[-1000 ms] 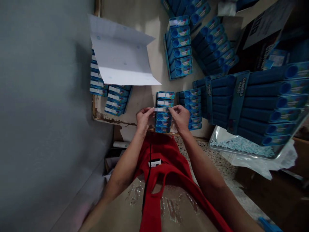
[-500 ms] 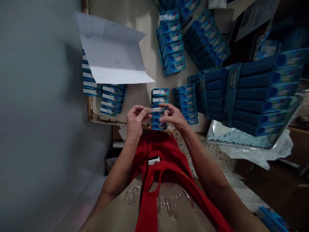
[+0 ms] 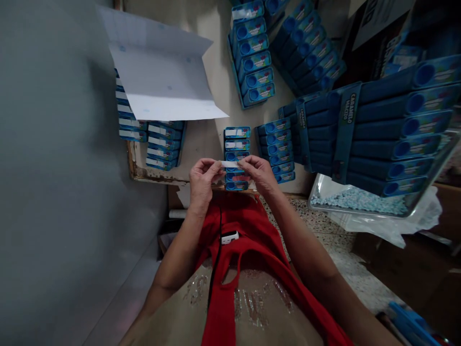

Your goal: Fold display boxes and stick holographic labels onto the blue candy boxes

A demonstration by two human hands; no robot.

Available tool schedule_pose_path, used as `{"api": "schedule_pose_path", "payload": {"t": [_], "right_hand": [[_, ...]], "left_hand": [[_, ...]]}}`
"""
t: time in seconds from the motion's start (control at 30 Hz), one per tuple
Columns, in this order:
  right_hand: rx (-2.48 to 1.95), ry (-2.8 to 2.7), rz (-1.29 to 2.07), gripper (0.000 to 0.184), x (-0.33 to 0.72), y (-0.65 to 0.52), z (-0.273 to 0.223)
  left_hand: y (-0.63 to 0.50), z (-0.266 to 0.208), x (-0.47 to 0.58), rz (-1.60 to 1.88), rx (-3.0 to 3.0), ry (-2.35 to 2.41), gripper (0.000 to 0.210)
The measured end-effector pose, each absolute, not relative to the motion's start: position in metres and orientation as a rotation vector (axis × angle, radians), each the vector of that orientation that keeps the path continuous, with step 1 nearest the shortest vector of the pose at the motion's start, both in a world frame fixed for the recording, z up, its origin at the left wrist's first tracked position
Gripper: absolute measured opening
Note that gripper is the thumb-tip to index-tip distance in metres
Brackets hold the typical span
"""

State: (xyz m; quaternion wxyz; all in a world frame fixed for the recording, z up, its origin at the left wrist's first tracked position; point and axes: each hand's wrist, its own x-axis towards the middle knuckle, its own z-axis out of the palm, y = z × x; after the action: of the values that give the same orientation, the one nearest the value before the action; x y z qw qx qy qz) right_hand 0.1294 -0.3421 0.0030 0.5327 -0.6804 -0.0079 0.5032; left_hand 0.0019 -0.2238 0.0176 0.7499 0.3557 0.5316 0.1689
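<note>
The left hand (image 3: 201, 179) and the right hand (image 3: 260, 174) are pinching a short white strip (image 3: 230, 164) between them, each set of fingers grasping one end, and holding it stretched flat just above a row of small blue boxes (image 3: 236, 156) that is lying at the near edge of the bench (image 3: 212, 139). More blue boxes (image 3: 254, 57) are sitting in rows farther back, and a folded white sheet (image 3: 158, 72) is resting over the stacks at the left.

Both hands (image 3: 230, 175) raised, fingertips seemingly pinched
</note>
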Motion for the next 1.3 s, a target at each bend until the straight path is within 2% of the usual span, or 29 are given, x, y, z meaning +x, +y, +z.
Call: {"api": "schedule_pose_path", "payload": {"t": [0.23, 0.4, 0.8, 0.93, 1.1, 1.23, 1.3], "right_hand": [[-2.203, -0.232, 0.793, 0.039, 0.119, -0.339, -0.008], [-2.426, -0.344, 0.761, 0.034, 0.128, -0.332, -0.021], [-2.448, -0.376, 0.778, 0.032, 0.131, -0.328, -0.024], [-2.539, -0.331, 0.734, 0.031, 0.135, -0.328, -0.029], [-2.543, -0.264, 0.724, 0.039, 0.142, -0.326, -0.034], [-2.449, -0.217, 0.748, 0.034, 0.142, -0.329, -0.027], [-2.397, -0.189, 0.731, 0.037, 0.142, -0.332, -0.022]], "left_hand": [[-0.232, -0.018, 0.008, 0.426, 0.908, 1.267, 0.039], [-0.231, -0.033, 0.013, 0.401, 0.827, 1.281, 0.039], [-0.227, -0.043, 0.015, 0.338, 0.722, 1.281, 0.037], [-0.229, -0.061, 0.014, 0.326, 0.644, 1.281, 0.040], [-0.233, -0.089, 0.024, 0.128, 0.523, 1.312, 0.039], [-0.236, -0.074, 0.019, 0.405, 0.871, 1.554, 0.038], [-0.240, -0.050, 0.009, 0.502, 1.053, 1.453, 0.038]]}}
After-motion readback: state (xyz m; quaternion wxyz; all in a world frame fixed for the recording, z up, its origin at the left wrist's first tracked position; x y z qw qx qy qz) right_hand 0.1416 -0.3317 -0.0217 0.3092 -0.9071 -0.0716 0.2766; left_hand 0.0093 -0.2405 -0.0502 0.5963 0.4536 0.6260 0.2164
